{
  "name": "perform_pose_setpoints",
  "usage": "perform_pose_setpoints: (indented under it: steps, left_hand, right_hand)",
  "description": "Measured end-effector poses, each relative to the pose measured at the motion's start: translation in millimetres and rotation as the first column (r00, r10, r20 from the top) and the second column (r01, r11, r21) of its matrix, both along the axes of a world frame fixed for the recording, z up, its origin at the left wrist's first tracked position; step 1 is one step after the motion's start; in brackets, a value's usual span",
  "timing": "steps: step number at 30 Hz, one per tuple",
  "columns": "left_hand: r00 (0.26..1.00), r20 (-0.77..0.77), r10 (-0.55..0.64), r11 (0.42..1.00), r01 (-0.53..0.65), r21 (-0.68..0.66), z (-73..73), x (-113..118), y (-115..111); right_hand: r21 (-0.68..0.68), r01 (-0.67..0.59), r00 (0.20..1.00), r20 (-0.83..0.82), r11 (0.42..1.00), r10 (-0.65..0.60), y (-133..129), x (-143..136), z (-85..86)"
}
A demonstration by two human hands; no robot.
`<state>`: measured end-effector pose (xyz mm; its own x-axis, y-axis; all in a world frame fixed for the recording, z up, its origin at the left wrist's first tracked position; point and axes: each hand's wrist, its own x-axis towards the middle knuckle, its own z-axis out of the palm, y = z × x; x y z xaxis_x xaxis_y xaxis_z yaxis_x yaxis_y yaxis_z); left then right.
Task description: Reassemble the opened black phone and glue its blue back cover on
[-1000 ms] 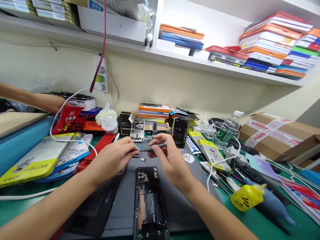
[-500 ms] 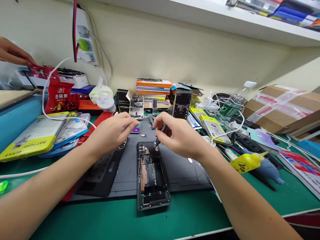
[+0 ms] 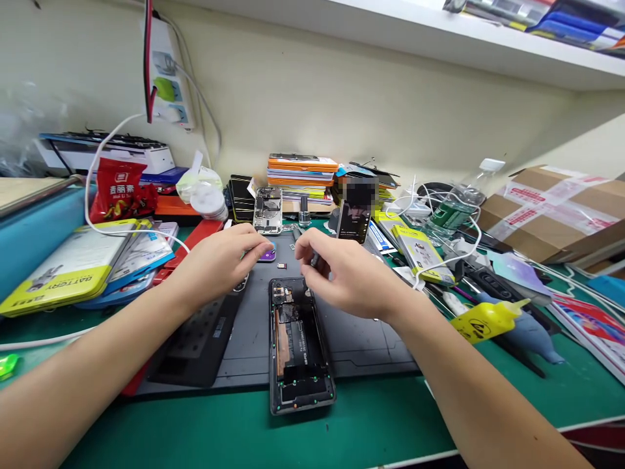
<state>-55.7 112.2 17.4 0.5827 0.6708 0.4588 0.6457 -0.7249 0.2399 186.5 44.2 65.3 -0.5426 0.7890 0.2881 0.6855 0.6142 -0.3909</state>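
Observation:
An opened smartphone (image 3: 301, 355) lies on the grey work mat (image 3: 364, 345), its battery and inner parts exposed. Over its upper right edge is my right hand (image 3: 342, 270), fingers curled around a dark, slim screwdriver (image 3: 315, 260), mostly hidden by the fingers. My left hand (image 3: 224, 264) hovers left of the phone's top with thumb and forefinger pinched; whatever is between them is too small to make out. Below that hand rests a dark phone back cover (image 3: 205, 342). A small SIM tray (image 3: 282, 266) and a purple item (image 3: 267, 254) lie beyond the phone.
A propped phone (image 3: 354, 218) with a lit screen stands behind my right hand. Battery packs (image 3: 63, 267), a red snack bag (image 3: 117, 189) and cables crowd the left. A yellow bottle (image 3: 488, 320), a blue air blower (image 3: 530, 335) and a cardboard box (image 3: 551, 212) are right.
My right hand has drawn up slightly, and the screwdriver's tip no longer shows at the phone's upper edge. Another person's hand at the upper left, by the red bag, has left the view.

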Motion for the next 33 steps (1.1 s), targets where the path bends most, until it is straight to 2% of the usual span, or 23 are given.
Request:
perform_pose_setpoints:
  steps: [7,13,18,22,27,33]
  left_hand:
    - [1.000,0.000,0.017,0.999,-0.017,-0.032,1.0,1,-2]
    - [1.000,-0.008,0.026,0.998,-0.026,-0.058,0.8,2,-3]
    - [0.999,-0.036,0.024,0.997,-0.027,-0.073,-3.9,2,1]
    - [0.997,-0.071,0.030,0.996,-0.036,-0.084,-8.1,1,4]
    - [0.992,-0.120,0.038,0.996,-0.048,-0.077,-11.1,2,6]
    - [0.983,-0.178,0.045,0.996,-0.057,-0.064,-14.3,6,8]
  right_hand:
    - [0.012,-0.032,0.993,0.110,0.999,0.030,-4,0,3.6]
    - [0.099,0.031,0.973,0.225,0.995,-0.052,-3,0,4.0]
    - [0.134,0.048,0.973,0.217,0.990,-0.077,-3,1,6.7]
    - [0.075,0.008,0.978,0.209,0.997,-0.023,-6,0,12.6]
    - [0.078,0.059,0.962,0.263,0.995,-0.078,-9,-1,17.5]
    - [0.039,0.051,0.968,0.245,0.998,-0.059,-10,-1,19.8]
